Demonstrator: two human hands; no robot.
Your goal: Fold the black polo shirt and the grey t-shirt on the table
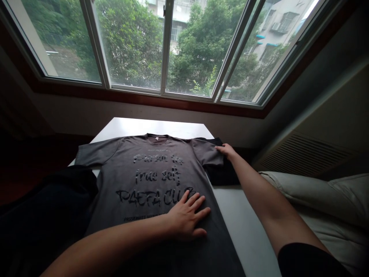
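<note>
A dark grey T-shirt [161, 181] with black lettering across its chest lies face up, its collar toward the window. My left hand [188, 216] rests flat on the chest, fingers spread over the end of the lettering. At the right sleeve, my right hand [227, 151] has its fingers closed on the upper corner of the sleeve's end. Beneath that sleeve is a folded black cloth [227, 173]. Under the shirt stands a white table [239, 219].
A dark cloth heap [49, 200] is at the left of the shirt. On the right is a pale cushioned seat [331, 204], with a slatted vent panel [302, 154] behind it. A wide window [164, 46] with several panes rises beyond the table.
</note>
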